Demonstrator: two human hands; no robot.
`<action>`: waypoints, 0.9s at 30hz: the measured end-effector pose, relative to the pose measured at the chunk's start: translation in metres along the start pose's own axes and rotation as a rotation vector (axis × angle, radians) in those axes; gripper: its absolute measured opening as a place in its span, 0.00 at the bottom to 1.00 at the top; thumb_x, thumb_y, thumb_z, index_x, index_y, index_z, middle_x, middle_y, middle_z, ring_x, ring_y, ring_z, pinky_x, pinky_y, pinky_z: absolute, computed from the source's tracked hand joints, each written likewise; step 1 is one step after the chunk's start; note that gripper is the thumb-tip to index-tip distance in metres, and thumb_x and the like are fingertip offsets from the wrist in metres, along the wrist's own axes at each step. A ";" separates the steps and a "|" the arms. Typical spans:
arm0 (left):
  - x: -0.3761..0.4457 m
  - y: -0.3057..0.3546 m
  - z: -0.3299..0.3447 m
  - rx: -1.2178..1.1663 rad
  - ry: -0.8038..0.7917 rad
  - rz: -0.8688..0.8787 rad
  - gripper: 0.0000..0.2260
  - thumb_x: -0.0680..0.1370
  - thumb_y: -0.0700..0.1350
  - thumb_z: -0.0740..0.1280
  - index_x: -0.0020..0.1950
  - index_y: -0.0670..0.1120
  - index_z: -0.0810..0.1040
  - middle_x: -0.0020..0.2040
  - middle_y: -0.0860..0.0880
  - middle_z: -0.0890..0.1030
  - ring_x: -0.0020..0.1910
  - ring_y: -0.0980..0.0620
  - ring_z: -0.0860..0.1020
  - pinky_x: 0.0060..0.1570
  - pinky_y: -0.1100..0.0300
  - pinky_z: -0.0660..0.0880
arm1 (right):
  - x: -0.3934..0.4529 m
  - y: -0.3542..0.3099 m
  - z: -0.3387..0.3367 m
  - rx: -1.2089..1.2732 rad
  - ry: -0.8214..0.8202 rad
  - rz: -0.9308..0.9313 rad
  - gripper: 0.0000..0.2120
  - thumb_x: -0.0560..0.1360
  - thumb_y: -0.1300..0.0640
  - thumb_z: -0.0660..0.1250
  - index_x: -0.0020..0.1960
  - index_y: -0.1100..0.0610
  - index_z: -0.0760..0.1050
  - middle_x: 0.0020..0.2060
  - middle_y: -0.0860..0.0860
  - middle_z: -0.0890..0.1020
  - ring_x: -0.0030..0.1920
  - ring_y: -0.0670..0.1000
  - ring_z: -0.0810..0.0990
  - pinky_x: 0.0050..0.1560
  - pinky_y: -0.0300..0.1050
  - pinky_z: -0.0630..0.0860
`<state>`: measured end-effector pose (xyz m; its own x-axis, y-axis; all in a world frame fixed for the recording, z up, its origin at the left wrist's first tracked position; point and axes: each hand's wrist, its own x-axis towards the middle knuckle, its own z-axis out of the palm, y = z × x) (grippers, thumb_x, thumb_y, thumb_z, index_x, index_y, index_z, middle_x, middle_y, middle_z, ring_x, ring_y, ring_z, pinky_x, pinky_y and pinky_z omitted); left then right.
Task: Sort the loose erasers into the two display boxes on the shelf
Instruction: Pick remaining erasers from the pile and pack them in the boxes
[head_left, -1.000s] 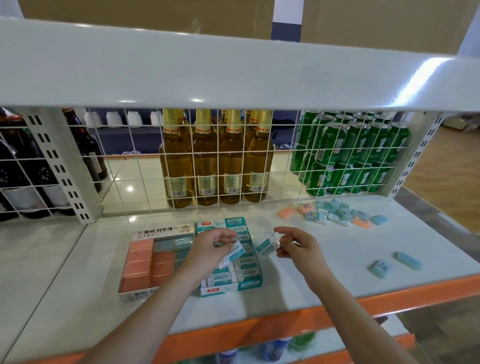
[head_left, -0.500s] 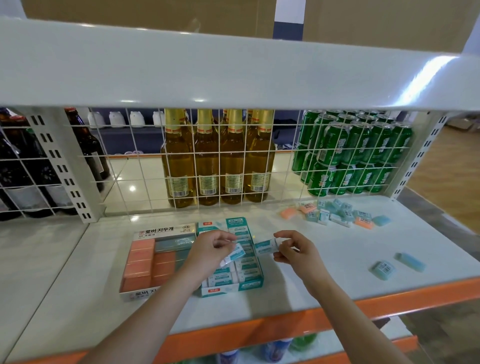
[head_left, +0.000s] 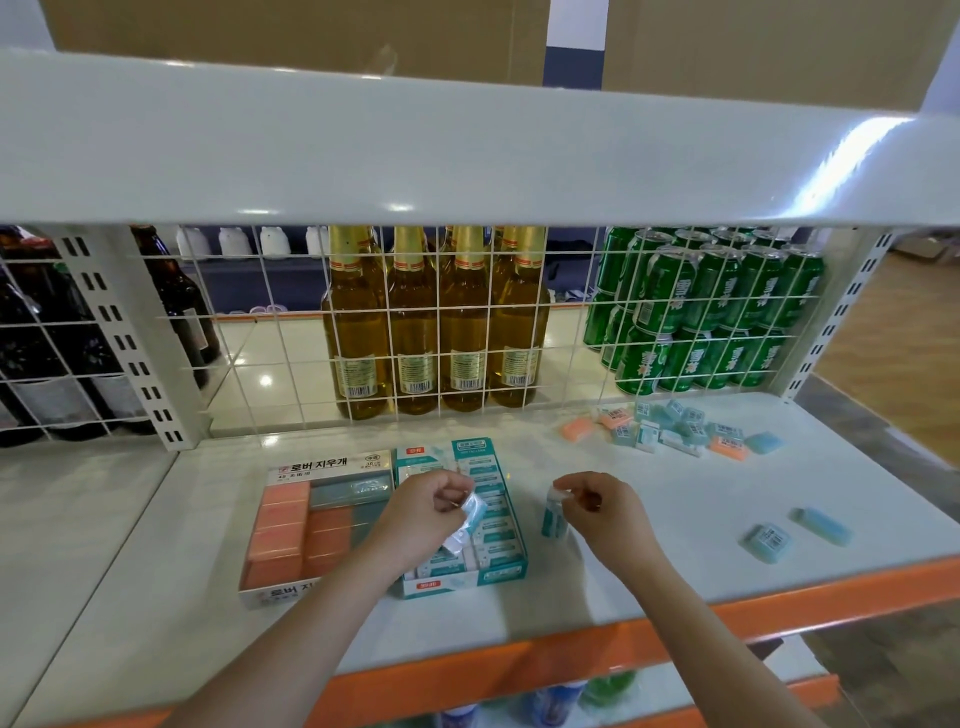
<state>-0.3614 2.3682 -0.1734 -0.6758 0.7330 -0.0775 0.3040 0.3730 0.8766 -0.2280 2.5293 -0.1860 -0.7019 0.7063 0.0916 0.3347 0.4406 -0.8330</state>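
Two display boxes stand side by side on the white shelf: a left box (head_left: 332, 467) with orange and grey-green erasers, and a teal box (head_left: 501, 571) with sleeved white erasers. My left hand (head_left: 421, 514) hovers over the teal box and pinches a teal-sleeved eraser (head_left: 474, 512). Just right of that box, my right hand (head_left: 602, 512) pinches the top of another teal-sleeved eraser (head_left: 553, 519), which hangs upright. A pile of loose erasers (head_left: 670, 428) lies at the back right. Two more teal erasers (head_left: 766, 542) (head_left: 821, 526) lie near the front right.
A wire grid (head_left: 291, 332) closes the back of the shelf; behind it stand amber bottles (head_left: 431, 332), green cans (head_left: 706, 317) and dark bottles (head_left: 47, 358). The upper shelf (head_left: 467, 150) overhangs. An orange rail (head_left: 571, 654) edges the front.
My right hand has turned its eraser from lying sideways to hanging upright and drawn it slightly right of the teal box. My left hand stays over the box with its eraser.
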 end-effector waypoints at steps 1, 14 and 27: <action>0.000 -0.001 0.001 0.034 -0.007 0.011 0.15 0.75 0.34 0.66 0.58 0.48 0.76 0.48 0.53 0.78 0.44 0.61 0.75 0.41 0.72 0.72 | 0.000 0.001 0.001 -0.021 0.007 -0.005 0.11 0.72 0.69 0.64 0.49 0.57 0.79 0.39 0.50 0.76 0.35 0.42 0.72 0.34 0.26 0.68; -0.009 -0.001 -0.001 0.234 0.039 0.014 0.14 0.75 0.40 0.67 0.61 0.49 0.75 0.42 0.56 0.76 0.40 0.61 0.75 0.36 0.70 0.71 | -0.002 0.004 -0.002 -0.061 -0.041 0.034 0.07 0.71 0.66 0.67 0.44 0.55 0.75 0.31 0.49 0.73 0.32 0.45 0.69 0.31 0.31 0.65; -0.004 0.014 -0.004 -0.132 0.093 -0.037 0.07 0.78 0.38 0.63 0.51 0.50 0.73 0.47 0.49 0.77 0.40 0.52 0.82 0.35 0.64 0.78 | -0.003 -0.010 -0.017 0.451 -0.094 0.095 0.13 0.75 0.71 0.62 0.46 0.52 0.72 0.42 0.56 0.76 0.45 0.55 0.78 0.46 0.45 0.79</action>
<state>-0.3564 2.3682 -0.1589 -0.7461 0.6620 -0.0718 0.1912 0.3162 0.9292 -0.2188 2.5318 -0.1685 -0.7425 0.6692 -0.0289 0.1082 0.0772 -0.9911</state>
